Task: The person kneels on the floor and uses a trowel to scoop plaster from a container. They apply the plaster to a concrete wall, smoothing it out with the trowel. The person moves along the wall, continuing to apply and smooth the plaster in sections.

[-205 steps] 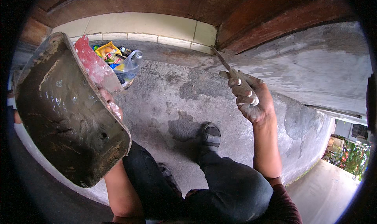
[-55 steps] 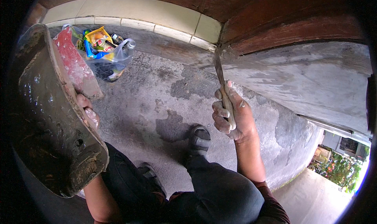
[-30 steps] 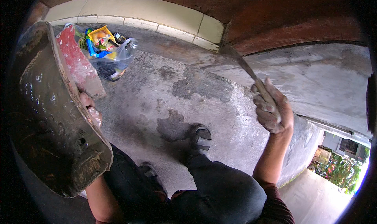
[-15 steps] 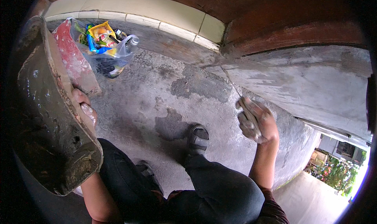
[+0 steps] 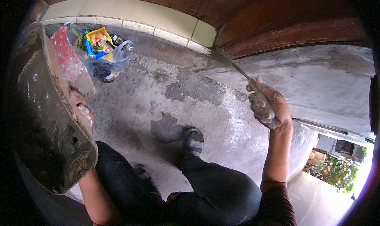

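Observation:
At the left, my left hand [image 5: 84, 109] is closed on the edge of a broad curved board [image 5: 51, 119] coated with wet grey mortar. Part of this hand is hidden behind the board. A red, white-smeared panel [image 5: 71, 59] shows beside the board; I cannot tell whether the two are joined. My right hand [image 5: 266, 103], smeared with mortar, is wrapped round the handle of a thin trowel [image 5: 238, 69], seen nearly edge-on. Its tip reaches the corner where the grey wall ledge [image 5: 304, 75] meets the tiled side.
A clear plastic bag [image 5: 105, 61] of wrappers and a bottle lies on the rough concrete floor [image 5: 130, 103] beneath cream tiles [image 5: 134, 13]. Reddish-brown boards [image 5: 277, 24] overhang the ledge. My sandalled foot [image 5: 194, 141] is on the floor. Plants [image 5: 332, 168] show outside at right.
My right hand has moved up and to the right with the trowel, whose tip now sits higher in the corner. The view has shifted slightly; my left hand still holds the board.

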`<control>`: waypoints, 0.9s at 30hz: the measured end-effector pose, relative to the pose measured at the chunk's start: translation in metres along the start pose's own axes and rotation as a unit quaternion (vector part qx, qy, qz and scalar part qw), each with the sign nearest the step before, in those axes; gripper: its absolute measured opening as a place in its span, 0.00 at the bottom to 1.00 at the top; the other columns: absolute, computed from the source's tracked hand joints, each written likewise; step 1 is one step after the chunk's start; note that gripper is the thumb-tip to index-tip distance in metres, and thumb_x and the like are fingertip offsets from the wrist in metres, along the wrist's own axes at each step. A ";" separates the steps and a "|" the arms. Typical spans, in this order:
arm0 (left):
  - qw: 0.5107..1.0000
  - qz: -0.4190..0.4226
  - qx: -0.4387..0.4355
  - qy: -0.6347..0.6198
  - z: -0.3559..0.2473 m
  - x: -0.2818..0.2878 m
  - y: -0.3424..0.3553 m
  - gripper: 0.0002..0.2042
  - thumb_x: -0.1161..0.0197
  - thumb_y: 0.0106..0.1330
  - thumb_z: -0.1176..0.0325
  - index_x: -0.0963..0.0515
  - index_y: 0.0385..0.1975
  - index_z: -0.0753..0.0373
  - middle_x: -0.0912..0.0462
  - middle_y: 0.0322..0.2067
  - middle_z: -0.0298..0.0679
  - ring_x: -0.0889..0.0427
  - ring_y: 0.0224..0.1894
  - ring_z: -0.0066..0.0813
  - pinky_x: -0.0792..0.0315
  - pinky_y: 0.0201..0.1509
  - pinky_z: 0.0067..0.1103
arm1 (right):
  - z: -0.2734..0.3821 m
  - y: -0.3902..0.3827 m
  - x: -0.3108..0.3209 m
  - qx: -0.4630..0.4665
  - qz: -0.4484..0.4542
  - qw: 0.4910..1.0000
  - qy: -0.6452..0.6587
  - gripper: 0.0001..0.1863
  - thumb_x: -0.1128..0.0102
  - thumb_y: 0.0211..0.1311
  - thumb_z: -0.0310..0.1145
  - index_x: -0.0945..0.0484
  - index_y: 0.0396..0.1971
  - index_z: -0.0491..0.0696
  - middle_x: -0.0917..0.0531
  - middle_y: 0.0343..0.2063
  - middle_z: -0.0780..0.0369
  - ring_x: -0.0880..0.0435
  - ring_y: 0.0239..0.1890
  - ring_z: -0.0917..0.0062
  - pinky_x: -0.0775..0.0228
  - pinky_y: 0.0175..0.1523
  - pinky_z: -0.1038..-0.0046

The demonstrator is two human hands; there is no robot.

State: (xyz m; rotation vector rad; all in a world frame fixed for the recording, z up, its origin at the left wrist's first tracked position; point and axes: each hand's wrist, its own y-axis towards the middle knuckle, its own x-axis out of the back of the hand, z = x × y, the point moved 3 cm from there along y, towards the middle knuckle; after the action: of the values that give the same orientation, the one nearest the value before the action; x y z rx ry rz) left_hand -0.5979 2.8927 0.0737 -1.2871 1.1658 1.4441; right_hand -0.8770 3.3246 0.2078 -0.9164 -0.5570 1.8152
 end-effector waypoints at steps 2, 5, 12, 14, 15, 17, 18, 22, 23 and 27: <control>1.000 0.005 0.004 -0.006 0.000 0.004 0.001 0.28 0.46 0.71 0.49 0.34 0.68 0.53 0.33 0.68 0.36 0.36 0.70 0.32 0.43 0.73 0.39 | 0.008 -0.016 0.003 0.006 0.012 0.999 0.033 0.18 0.52 0.77 0.43 0.28 0.42 0.40 0.33 0.15 0.66 0.38 0.07 0.85 0.49 0.06 0.84; 1.000 0.003 0.003 0.004 -0.006 -0.005 -0.005 0.28 0.46 0.72 0.49 0.34 0.68 0.53 0.33 0.68 0.36 0.36 0.70 0.32 0.43 0.73 0.38 | 0.017 -0.046 0.000 0.021 0.060 0.989 0.131 0.20 0.61 0.79 0.43 0.32 0.48 0.38 0.32 0.14 0.64 0.36 0.06 0.83 0.48 0.04 0.83; 1.000 0.007 0.007 0.004 -0.010 -0.007 -0.008 0.27 0.46 0.72 0.49 0.34 0.68 0.53 0.33 0.68 0.36 0.36 0.70 0.32 0.42 0.72 0.38 | -0.018 -0.079 0.005 0.034 -0.027 0.997 0.068 0.20 0.53 0.76 0.46 0.29 0.46 0.40 0.35 0.10 0.66 0.41 0.04 0.84 0.52 0.04 0.80; 1.000 0.014 0.019 -0.010 -0.006 0.005 -0.001 0.27 0.46 0.72 0.49 0.34 0.68 0.53 0.33 0.68 0.36 0.36 0.70 0.32 0.42 0.72 0.38 | -0.035 -0.062 0.008 0.013 -0.046 0.999 0.005 0.19 0.50 0.75 0.45 0.27 0.44 0.41 0.34 0.11 0.66 0.40 0.05 0.84 0.53 0.06 0.81; 1.000 0.013 0.017 -0.006 -0.009 0.003 -0.002 0.27 0.46 0.72 0.49 0.34 0.68 0.53 0.33 0.68 0.36 0.36 0.70 0.32 0.42 0.72 0.38 | -0.042 -0.047 0.006 0.003 -0.060 0.998 -0.022 0.19 0.49 0.75 0.44 0.27 0.43 0.41 0.34 0.11 0.66 0.40 0.05 0.84 0.53 0.07 0.81; 1.000 0.014 0.023 -0.007 -0.010 0.005 -0.004 0.27 0.46 0.72 0.49 0.34 0.68 0.53 0.33 0.68 0.36 0.36 0.70 0.32 0.42 0.72 0.38 | -0.051 -0.017 0.004 -0.013 -0.047 0.998 -0.046 0.18 0.46 0.74 0.45 0.26 0.41 0.42 0.33 0.12 0.67 0.39 0.05 0.84 0.51 0.08 0.80; 0.999 0.015 0.028 -0.005 -0.010 0.008 0.000 0.27 0.46 0.72 0.49 0.34 0.68 0.53 0.33 0.68 0.36 0.36 0.70 0.32 0.42 0.72 0.38 | -0.055 -0.005 0.008 -0.019 -0.053 0.996 -0.062 0.19 0.46 0.74 0.46 0.26 0.41 0.42 0.33 0.12 0.67 0.39 0.06 0.84 0.51 0.08 0.80; 0.999 0.018 0.034 -0.008 -0.009 0.008 0.000 0.27 0.46 0.72 0.50 0.34 0.68 0.53 0.33 0.68 0.36 0.35 0.70 0.31 0.42 0.72 0.38 | -0.050 0.018 0.011 -0.009 -0.072 0.995 -0.071 0.20 0.52 0.76 0.47 0.28 0.43 0.42 0.32 0.14 0.66 0.41 0.06 0.85 0.51 0.06 0.84; 0.999 0.019 0.034 -0.006 -0.013 0.009 0.000 0.27 0.46 0.72 0.50 0.34 0.68 0.53 0.33 0.68 0.36 0.35 0.70 0.31 0.42 0.72 0.38 | -0.047 0.018 0.013 -0.001 -0.051 0.998 -0.041 0.20 0.52 0.76 0.46 0.28 0.43 0.42 0.33 0.15 0.66 0.40 0.06 0.85 0.51 0.06 0.84; 0.999 0.020 0.033 -0.002 -0.018 0.004 -0.006 0.27 0.47 0.72 0.50 0.34 0.68 0.53 0.33 0.68 0.36 0.35 0.70 0.31 0.42 0.72 0.38 | -0.026 0.004 0.034 0.035 0.013 0.999 0.035 0.19 0.55 0.78 0.44 0.29 0.44 0.41 0.33 0.14 0.66 0.40 0.06 0.85 0.50 0.06 0.84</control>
State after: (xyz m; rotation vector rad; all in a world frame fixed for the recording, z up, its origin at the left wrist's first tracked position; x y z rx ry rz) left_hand -0.5892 2.8763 0.0686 -1.2214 1.2338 1.4249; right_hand -0.8662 3.3531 0.1770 -0.9394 -0.4361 1.8081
